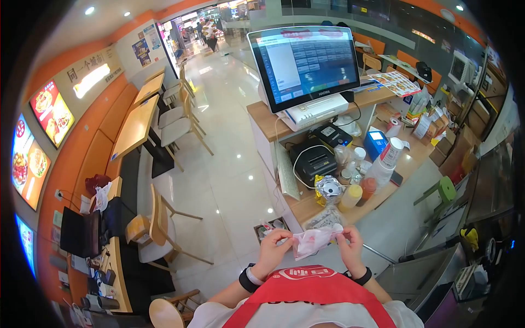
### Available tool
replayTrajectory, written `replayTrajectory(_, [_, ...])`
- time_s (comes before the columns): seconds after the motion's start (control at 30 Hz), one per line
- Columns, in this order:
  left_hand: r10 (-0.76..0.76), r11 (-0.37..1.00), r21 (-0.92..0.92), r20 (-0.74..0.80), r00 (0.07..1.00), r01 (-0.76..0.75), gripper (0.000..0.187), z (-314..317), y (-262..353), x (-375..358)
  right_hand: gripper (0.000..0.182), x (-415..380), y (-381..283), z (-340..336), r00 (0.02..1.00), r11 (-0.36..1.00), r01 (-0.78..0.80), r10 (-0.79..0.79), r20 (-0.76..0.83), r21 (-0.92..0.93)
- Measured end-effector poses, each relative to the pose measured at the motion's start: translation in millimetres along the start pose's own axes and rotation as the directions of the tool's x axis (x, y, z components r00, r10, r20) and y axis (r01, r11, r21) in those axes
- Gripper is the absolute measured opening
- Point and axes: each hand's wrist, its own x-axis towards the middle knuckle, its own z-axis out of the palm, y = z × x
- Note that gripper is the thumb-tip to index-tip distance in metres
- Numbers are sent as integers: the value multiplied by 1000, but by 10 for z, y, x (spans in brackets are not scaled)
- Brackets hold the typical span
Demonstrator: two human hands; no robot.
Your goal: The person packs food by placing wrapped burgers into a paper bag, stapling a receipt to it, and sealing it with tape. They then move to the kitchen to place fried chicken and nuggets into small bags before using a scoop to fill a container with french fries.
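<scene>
Stretched between my two hands, in front of the red apron (306,284), is a small white plastic bag (314,240) with pinkish print. My left hand (272,252) pinches the bag's left edge between thumb and fingers. On the other side, my right hand (351,250) grips its right end. What the bag contains, if anything, I cannot make out. Just beyond it, a clear bag of small packets (325,218) lies on the counter's near end. Close by stand a yellow sauce bottle (350,198) and a reddish sauce bottle (367,191).
A touchscreen till (306,68) stands on the wooden counter (262,117), above a black printer (313,161). Stacked paper cups (391,153) rise at the right. Wooden chairs (158,232) and tables (136,126) line the left. A green stool (444,188) stands at right.
</scene>
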Motion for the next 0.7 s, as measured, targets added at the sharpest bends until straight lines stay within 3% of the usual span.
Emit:
replayTrajectory(0.07, [-3, 1000, -4, -17, 1000, 3, 7, -29, -1, 16, 8, -13, -149, 72, 1000, 1000, 6, -6, 4, 14])
replayTrajectory(0.13, [64, 997, 47, 102, 993, -69, 7, -56, -2, 42, 8, -3, -204, 122, 1000, 999, 13, -13, 6, 30])
replayTrajectory(0.23, [48, 998, 29, 116, 992, -52, 7, -58, 28, 35, 13, -16, -220, 147, 992, 998, 37, -32, 125, -41])
replayTrajectory(0.3, [49, 999, 13, 105, 993, -51, 6, -71, 8, 35, 15, 2, -244, 123, 959, 949, 205, -145, 244, -240])
replayTrajectory(0.43, [20, 999, -52, 75, 997, -16, 5, -113, -78, 19, 13, 12, -226, 214, 961, 942, 249, -212, 175, -227])
replayTrajectory(0.5, [16, 999, -51, 67, 998, -13, 6, -128, -56, 4, 9, -1, -321, 349, 997, 983, 22, -9, -74, 183])
replayTrajectory(0.53, [12, 999, -49, 63, 998, -9, 7, -131, -49, -1, 9, 5, -326, 349, 998, 983, 23, -11, -69, 182])
replayTrajectory(0.63, [-27, 992, -122, 90, 996, 38, 8, -124, -105, -15, 7, 5, -295, 307, 999, 990, -36, 34, 22, 139])
replayTrajectory(0.7, [-57, 986, -149, 87, 995, 70, 9, -114, -56, -24, 9, 5, -220, 240, 985, 992, 35, -13, 174, -122])
